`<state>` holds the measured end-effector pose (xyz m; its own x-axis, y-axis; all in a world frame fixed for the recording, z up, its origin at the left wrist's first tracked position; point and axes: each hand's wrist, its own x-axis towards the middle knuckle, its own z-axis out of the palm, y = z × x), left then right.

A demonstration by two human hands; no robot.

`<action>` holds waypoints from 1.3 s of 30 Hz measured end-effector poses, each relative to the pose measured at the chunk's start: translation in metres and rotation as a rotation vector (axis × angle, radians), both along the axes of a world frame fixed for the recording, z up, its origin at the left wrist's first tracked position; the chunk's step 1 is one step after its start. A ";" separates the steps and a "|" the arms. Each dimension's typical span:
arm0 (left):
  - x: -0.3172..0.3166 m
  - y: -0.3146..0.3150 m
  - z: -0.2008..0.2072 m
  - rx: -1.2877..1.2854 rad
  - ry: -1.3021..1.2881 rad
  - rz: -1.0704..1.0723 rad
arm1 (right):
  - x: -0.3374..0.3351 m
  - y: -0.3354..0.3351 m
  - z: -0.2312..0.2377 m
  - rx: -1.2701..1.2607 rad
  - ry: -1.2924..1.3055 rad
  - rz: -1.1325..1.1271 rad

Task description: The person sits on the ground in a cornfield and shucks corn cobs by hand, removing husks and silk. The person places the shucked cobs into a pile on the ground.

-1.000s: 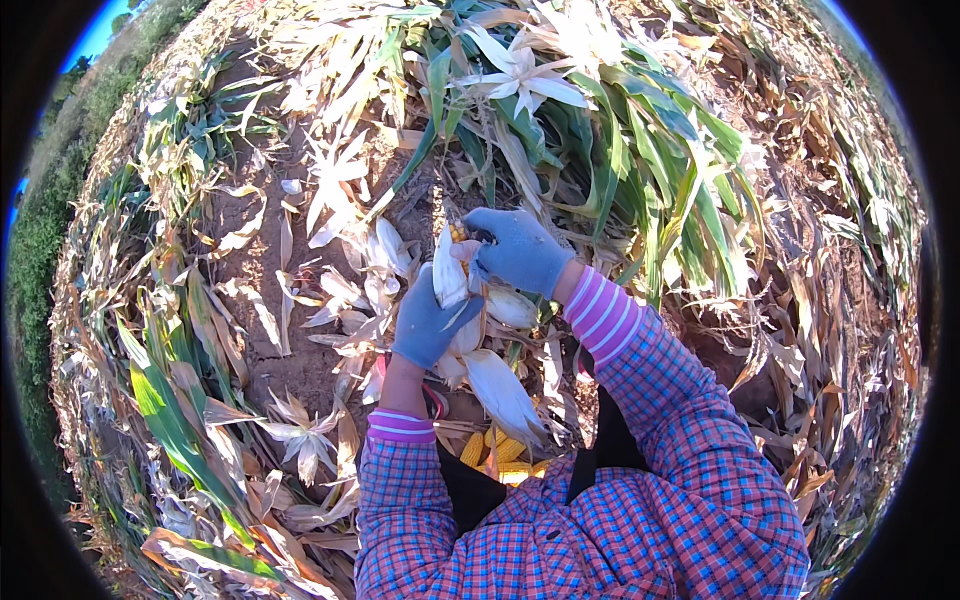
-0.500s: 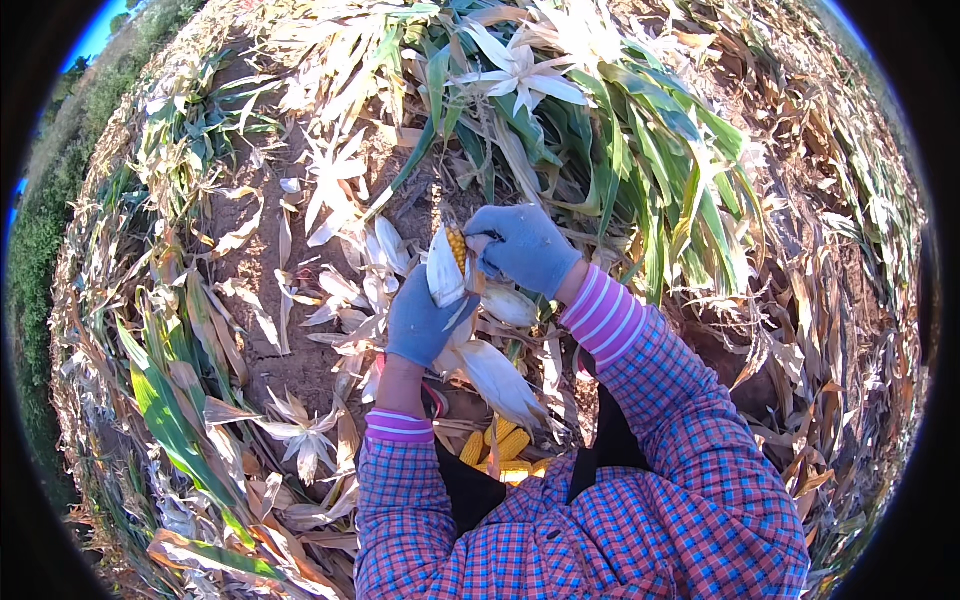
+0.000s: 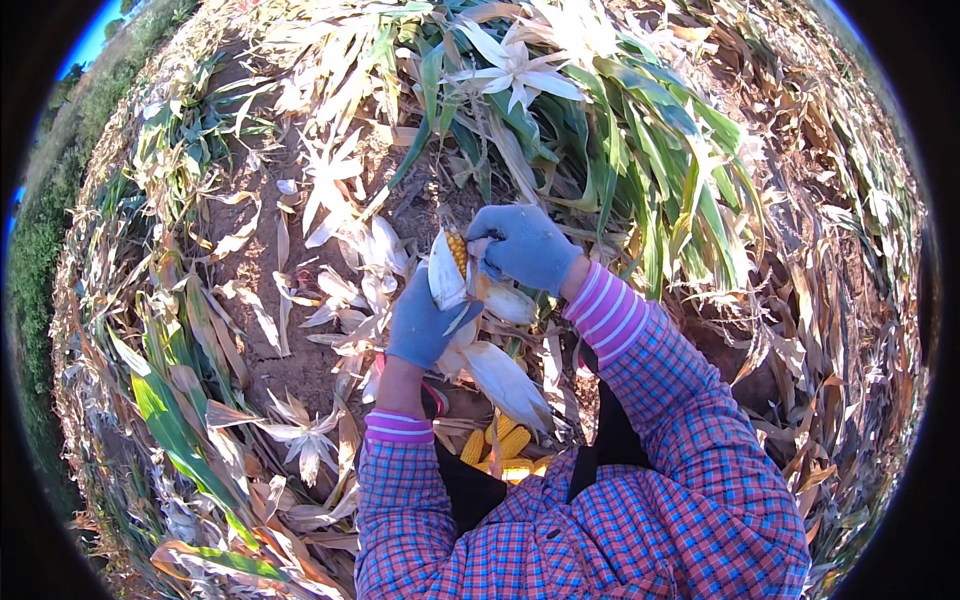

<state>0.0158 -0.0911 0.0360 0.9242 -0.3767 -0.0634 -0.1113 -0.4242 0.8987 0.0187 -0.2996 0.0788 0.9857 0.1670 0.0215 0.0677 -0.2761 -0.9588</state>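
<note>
An ear of corn (image 3: 457, 255) stands tilted in front of me, its yellow kernels showing at the top between pale husk leaves (image 3: 446, 284). My left hand (image 3: 421, 322), in a blue-grey glove, is closed around the lower part of the ear. At the ear's upper right side, my gloved right hand (image 3: 524, 247) has its fingers curled in a pinch on a strip of husk. That strip is mostly hidden by the fingers. Below the hands, more dry husk (image 3: 505, 383) hangs toward my lap.
Several bare yellow cobs (image 3: 508, 443) lie close to my body. A heap of green and dry cornstalks (image 3: 640, 160) spreads ahead to the right. Opened empty husks (image 3: 305, 435) lie on brown soil at the left, and more dry stalks (image 3: 840, 300) cover the right side.
Hardly anything differs. Both hands keep their hold on the ear and its husk, with only a slight shift of the right hand and the view.
</note>
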 end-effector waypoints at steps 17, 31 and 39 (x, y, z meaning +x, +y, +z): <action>-0.001 0.001 0.002 0.096 -0.047 -0.062 | -0.005 -0.006 -0.011 -0.009 -0.091 0.015; -0.001 0.003 -0.005 -0.043 0.065 -0.111 | 0.000 -0.009 -0.020 0.176 0.199 0.053; -0.002 0.004 0.005 0.009 0.184 -0.218 | -0.002 -0.021 -0.011 -0.164 0.025 0.202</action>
<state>0.0141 -0.0874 0.0411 0.7944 -0.5636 -0.2266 -0.0364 -0.4166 0.9084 0.0168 -0.3210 0.0677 0.9319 0.3599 -0.0462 0.1141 -0.4117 -0.9042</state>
